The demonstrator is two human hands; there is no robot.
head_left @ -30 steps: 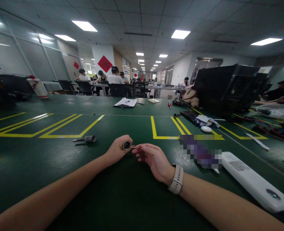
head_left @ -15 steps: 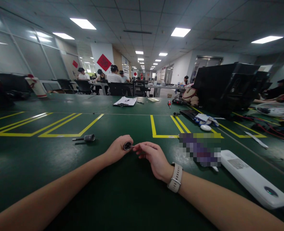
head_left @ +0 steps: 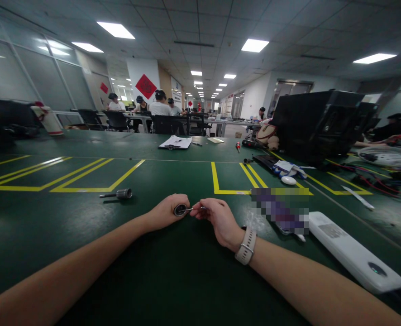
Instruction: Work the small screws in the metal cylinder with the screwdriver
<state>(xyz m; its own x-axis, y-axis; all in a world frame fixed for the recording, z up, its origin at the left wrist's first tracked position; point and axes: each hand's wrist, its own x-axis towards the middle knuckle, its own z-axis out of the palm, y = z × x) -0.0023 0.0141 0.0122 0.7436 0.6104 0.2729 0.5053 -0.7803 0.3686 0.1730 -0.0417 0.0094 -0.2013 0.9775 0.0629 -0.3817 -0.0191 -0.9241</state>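
Note:
My left hand (head_left: 166, 211) is closed around a dark cylindrical metal part (head_left: 179, 210), its round open end turned toward me. Most of that part is hidden by the fingers. Between the fingertips of my right hand (head_left: 219, 219) is a thin metal rod (head_left: 188, 209), which reaches left to the cylinder's open end. Whether the tip is inside or only at the rim, I cannot tell. On the table to the left of my hands lies a grey metal cylinder with a thin shaft (head_left: 122, 194).
Right of my hands lie a blurred-out purple item (head_left: 280, 210) and a long white device (head_left: 353, 251). Farther back are a clipboard with paper (head_left: 175, 142), a red screwdriver (head_left: 238, 146), gloves (head_left: 288, 169) and a black computer case (head_left: 317, 124). Yellow tape marks the green table (head_left: 173, 176).
More of the rod shows between my hands, and my right fingertips sit slightly farther from the cylinder's opening. The whole view has shifted a little. My left hand keeps its hold.

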